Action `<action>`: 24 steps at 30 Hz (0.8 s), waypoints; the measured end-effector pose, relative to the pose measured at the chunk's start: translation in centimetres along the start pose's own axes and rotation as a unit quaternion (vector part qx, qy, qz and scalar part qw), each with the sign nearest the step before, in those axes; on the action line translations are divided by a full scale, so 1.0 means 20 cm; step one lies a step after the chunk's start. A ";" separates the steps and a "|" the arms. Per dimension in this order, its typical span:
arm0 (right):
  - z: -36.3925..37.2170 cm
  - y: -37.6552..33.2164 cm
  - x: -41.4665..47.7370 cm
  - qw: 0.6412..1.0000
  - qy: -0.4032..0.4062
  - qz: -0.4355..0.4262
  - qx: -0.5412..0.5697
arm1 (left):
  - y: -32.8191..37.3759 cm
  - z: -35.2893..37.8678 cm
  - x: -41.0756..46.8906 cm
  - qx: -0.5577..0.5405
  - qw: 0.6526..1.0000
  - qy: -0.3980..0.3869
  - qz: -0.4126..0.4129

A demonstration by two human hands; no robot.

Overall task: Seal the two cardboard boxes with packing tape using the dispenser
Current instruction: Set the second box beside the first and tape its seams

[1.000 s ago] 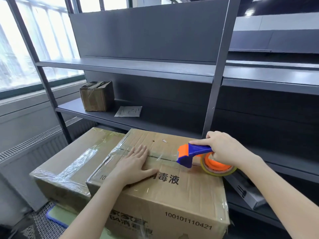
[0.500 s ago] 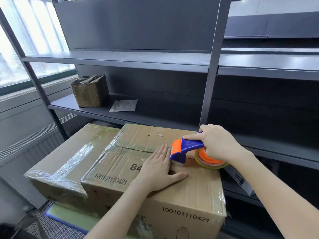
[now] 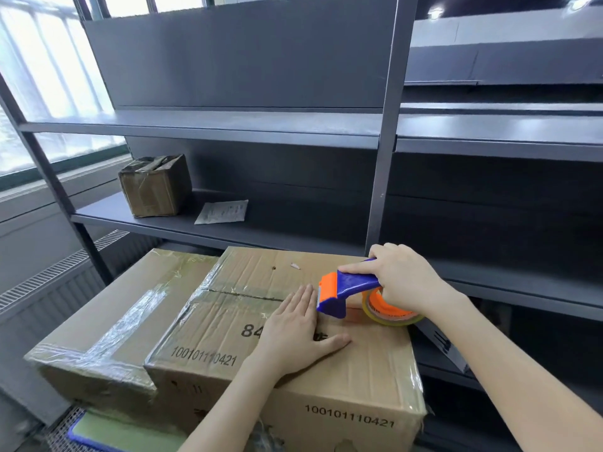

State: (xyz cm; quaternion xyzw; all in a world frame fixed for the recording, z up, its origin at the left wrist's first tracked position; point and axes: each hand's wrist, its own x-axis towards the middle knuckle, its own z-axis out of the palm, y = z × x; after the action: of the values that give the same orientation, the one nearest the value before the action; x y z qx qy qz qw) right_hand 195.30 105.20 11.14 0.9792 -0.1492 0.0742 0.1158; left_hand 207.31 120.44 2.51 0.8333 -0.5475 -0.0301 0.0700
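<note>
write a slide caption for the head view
Left hand flat on the printed cardboard box while the right hand holds the tape dispenser on its top.

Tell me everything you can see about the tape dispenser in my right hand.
The tape dispenser is plastic: blue body and handle, orange front piece with a toothed cutting edge, and an orange hub carrying a roll of yellowish tape. The right hand grips its handle from above, cutter end pointing left. Its front sits at the top of the printed cardboard box, close beside the fingertips of the left hand, which lies flat on the box; whether it touches them is unclear.
</note>
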 end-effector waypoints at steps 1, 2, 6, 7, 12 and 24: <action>0.00 0.00 0.00 1.000 0.002 0.001 0.000 | 0.00 0.00 0.00 -0.001 1.000 0.000 -0.001; 0.00 0.00 0.00 1.000 0.001 0.002 0.000 | 0.00 0.00 0.00 -0.002 1.000 -0.001 -0.002; 0.01 0.00 -0.01 1.000 0.001 0.001 -0.002 | 0.00 0.00 0.00 -0.010 1.000 -0.006 -0.008; 0.01 0.00 -0.01 1.000 0.002 0.001 -0.002 | 0.00 0.00 0.00 -0.011 1.000 -0.008 -0.009; 0.01 0.02 -0.04 1.000 0.009 -0.007 -0.006 | 0.01 -0.01 0.00 -0.009 1.000 -0.009 -0.015; -0.02 0.14 -0.10 0.998 -0.008 -0.013 0.053 | 0.03 -0.04 0.00 -0.024 0.999 -0.023 -0.029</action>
State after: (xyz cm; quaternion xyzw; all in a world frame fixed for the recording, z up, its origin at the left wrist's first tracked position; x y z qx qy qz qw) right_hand 192.56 103.26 11.81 0.9864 -0.1334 0.0726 0.0633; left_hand 206.96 120.32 3.46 0.8462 -0.5234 -0.0643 0.0764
